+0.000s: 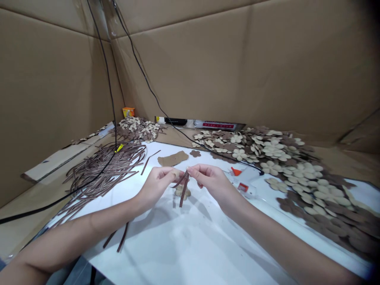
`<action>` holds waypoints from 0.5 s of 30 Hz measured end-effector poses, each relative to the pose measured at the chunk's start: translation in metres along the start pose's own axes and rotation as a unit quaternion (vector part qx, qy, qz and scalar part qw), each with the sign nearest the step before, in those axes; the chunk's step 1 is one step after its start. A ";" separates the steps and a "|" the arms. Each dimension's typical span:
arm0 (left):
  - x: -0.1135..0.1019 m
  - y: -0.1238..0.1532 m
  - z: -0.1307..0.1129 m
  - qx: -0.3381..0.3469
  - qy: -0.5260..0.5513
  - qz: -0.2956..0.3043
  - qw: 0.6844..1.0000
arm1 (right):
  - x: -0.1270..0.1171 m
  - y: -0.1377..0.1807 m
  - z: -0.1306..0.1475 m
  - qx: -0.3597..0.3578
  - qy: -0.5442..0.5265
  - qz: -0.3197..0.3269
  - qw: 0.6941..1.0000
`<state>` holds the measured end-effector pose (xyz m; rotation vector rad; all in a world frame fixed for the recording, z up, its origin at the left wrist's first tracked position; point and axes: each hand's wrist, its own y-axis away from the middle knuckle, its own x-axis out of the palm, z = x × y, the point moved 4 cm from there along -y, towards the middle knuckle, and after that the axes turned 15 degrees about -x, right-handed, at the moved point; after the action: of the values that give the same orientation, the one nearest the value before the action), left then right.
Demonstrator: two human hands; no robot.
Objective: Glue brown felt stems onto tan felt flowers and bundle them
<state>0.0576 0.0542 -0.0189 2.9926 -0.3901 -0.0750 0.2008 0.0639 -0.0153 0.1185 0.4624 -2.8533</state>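
My left hand (pixel 157 184) and my right hand (pixel 206 182) meet above the white table top (pixel 166 249), their fingertips pinching a dark brown striped ribbon strip (pixel 184 190) that hangs down between them. Just below it lies a small beige felt flower (pixel 183 192), partly hidden by the ribbon. A brown felt scrap (pixel 172 158) and a small brown felt flower (pixel 195 153) lie beyond my hands. To the left is a tangled heap of ribbon strips (pixel 103 170). A large spread of beige and brown felt flowers (pixel 285 168) covers the right side.
A small plastic item with an orange tip (pixel 236 171) lies near my right hand. Two loose ribbon strips (pixel 117 236) lie by my left forearm. Another felt flower pile (pixel 137 128), an orange box (pixel 128 112), black cables (pixel 135 59) and cardboard walls (pixel 190 63) stand behind.
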 end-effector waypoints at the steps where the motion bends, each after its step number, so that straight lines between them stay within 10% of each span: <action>1: -0.001 0.000 0.000 0.005 0.015 0.010 1.000 | 0.001 0.000 0.000 -0.003 0.002 0.001 1.000; 15: 0.004 -0.003 0.004 -0.018 0.003 0.041 0.999 | 0.009 0.007 -0.001 -0.036 -0.008 -0.031 0.999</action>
<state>0.0617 0.0555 -0.0238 2.9361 -0.5040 -0.0633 0.1939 0.0562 -0.0197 0.0700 0.5750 -2.8916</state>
